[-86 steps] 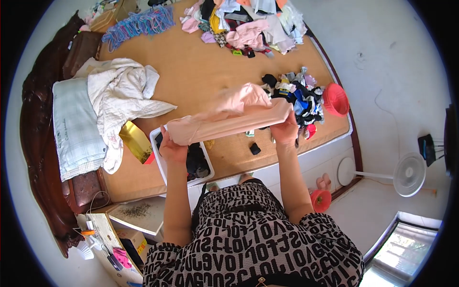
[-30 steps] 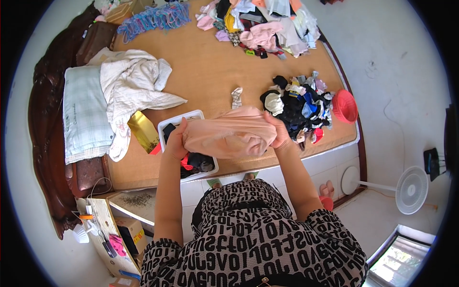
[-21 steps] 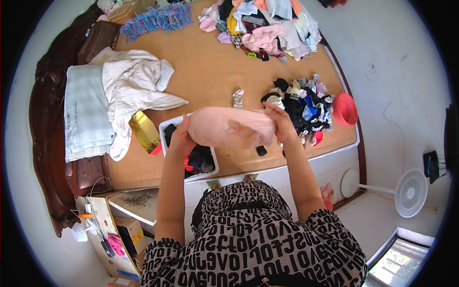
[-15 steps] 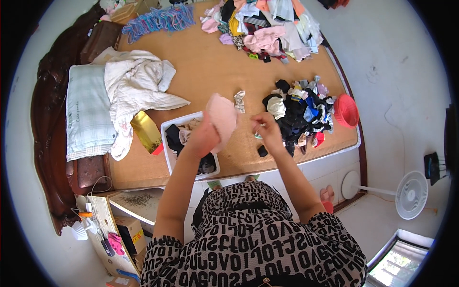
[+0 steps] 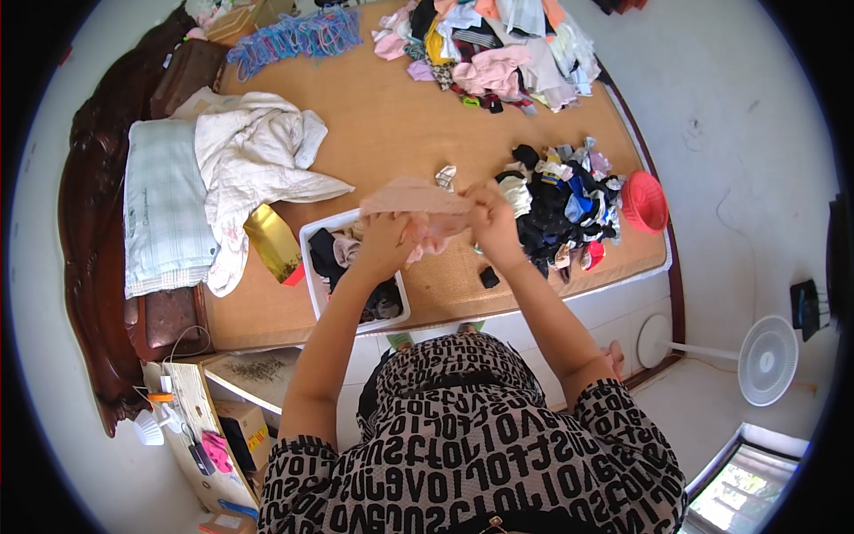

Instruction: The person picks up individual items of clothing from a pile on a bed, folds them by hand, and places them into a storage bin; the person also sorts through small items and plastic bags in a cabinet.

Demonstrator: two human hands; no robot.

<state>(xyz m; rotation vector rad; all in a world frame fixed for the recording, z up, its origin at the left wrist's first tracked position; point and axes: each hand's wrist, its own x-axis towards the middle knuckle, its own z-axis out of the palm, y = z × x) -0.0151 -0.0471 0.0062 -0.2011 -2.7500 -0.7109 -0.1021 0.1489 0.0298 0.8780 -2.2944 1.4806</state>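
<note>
A pale pink piece of soft clothing (image 5: 414,198) is stretched between my two hands above the bed; its exact kind is unclear. My left hand (image 5: 385,244) is closed on its left part, next to a white plastic bin (image 5: 310,267). Dark and light folded clothes lie in that bin, partly hidden by my left forearm. Pinched fingers of my right hand (image 5: 495,218) grip the clothing's right end. Just beyond lies a small light striped sock (image 5: 446,177). To the right spreads a pile of small dark and coloured clothes (image 5: 556,209).
A red basket (image 5: 644,203) stands right of the pile. A gold box (image 5: 273,242), a white blanket (image 5: 258,160) and a pillow (image 5: 165,205) lie left. Farther off are blue hangers (image 5: 294,43) and a large clothes heap (image 5: 489,71). A white fan (image 5: 769,360) stands right.
The pink clothing has gone from hanging in my left hand alone to being spread sideways between both hands. My right hand has moved slightly up and taken hold of its right end.
</note>
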